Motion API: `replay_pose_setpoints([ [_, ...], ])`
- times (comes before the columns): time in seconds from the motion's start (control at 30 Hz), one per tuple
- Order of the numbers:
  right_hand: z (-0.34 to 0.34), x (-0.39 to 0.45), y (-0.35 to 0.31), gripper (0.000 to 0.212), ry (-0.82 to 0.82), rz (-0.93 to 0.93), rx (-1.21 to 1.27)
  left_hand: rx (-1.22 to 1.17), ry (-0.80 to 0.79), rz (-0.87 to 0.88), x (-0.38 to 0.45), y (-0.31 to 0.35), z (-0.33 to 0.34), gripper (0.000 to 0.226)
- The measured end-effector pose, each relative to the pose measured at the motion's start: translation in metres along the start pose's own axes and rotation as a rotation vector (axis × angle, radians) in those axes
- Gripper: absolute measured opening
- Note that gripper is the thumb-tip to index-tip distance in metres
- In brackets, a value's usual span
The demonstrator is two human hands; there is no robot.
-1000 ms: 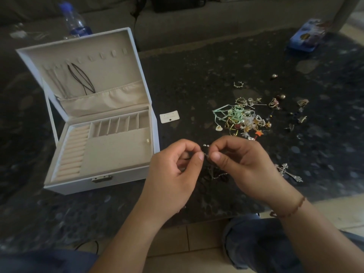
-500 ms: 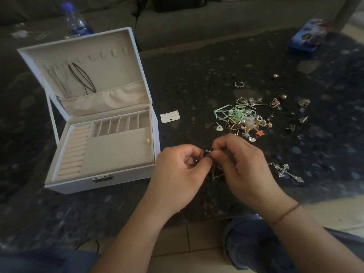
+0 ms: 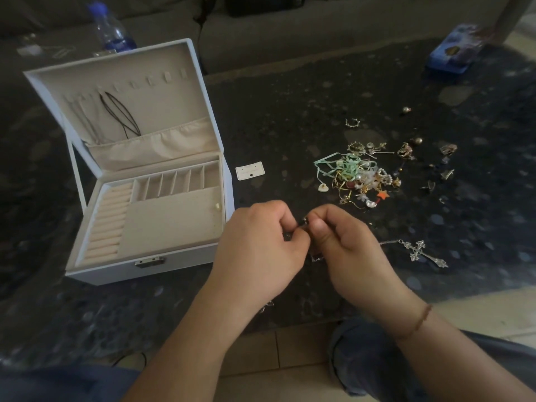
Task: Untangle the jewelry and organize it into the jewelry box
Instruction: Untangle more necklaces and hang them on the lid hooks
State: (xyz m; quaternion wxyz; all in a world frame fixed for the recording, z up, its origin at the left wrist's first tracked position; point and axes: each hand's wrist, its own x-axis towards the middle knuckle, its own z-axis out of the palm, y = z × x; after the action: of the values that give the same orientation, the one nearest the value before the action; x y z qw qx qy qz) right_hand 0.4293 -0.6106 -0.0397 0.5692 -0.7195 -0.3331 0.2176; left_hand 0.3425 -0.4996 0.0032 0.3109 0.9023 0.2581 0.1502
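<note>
My left hand (image 3: 258, 248) and my right hand (image 3: 348, 250) meet fingertip to fingertip above the dark table, both pinching a small dark beaded piece of jewelry (image 3: 304, 221); part of its chain hangs below, mostly hidden by my fingers. The white jewelry box (image 3: 145, 265) stands open at the left, with black cords and thin chains hanging in its lid and a small pale item in the tray's right corner. A tangled pile of jewelry (image 3: 358, 177) with green ribbon lies beyond my right hand. A silver cross pendant (image 3: 422, 253) lies to the right.
Loose earrings and rings (image 3: 406, 150) are scattered behind and right of the pile. A small white card (image 3: 250, 170) lies beside the box. A plastic bottle (image 3: 111, 31) stands behind the box, and a blue box (image 3: 452, 52) sits at the far right. The table's near edge (image 3: 290, 324) is below my wrists.
My hands have drawn closer together and dropped slightly toward the table, still pinching the same small piece. Nothing else on the table has moved.
</note>
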Motion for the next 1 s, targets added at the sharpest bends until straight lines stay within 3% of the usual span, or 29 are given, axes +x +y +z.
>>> replay_pose_setpoints([
  [0.13, -0.011, 0.003, -0.001, 0.019, -0.045, 0.064, -0.004, 0.156, 0.014, 0.088, -0.004, 0.007, -0.003, 0.022],
  [0.23, -0.019, 0.004, -0.001, 0.035, -0.211, 0.166, 0.068, 0.205, 0.018, 0.12, -0.005, 0.011, -0.005, 0.021],
  [0.47, -0.035, 0.003, -0.011, 0.058, -0.409, 0.202, 0.417, 0.151, 0.021, 0.166, -0.002, 0.006, -0.008, 0.017],
  [0.73, -0.055, 0.006, -0.007, 0.072, -0.167, 0.018, 0.408, 0.095, -0.023, 0.165, 0.001, -0.001, -0.011, 0.012],
  [0.9, -0.044, 0.005, -0.014, 0.03, -0.197, -0.057, 0.574, 0.067, -0.067, 0.223, 0.0, -0.002, -0.011, 0.008],
  [1.0, -0.039, 0.005, -0.013, 0.025, -0.145, -0.031, 0.568, 0.068, -0.111, 0.281, 0.0, -0.003, -0.013, 0.006],
])
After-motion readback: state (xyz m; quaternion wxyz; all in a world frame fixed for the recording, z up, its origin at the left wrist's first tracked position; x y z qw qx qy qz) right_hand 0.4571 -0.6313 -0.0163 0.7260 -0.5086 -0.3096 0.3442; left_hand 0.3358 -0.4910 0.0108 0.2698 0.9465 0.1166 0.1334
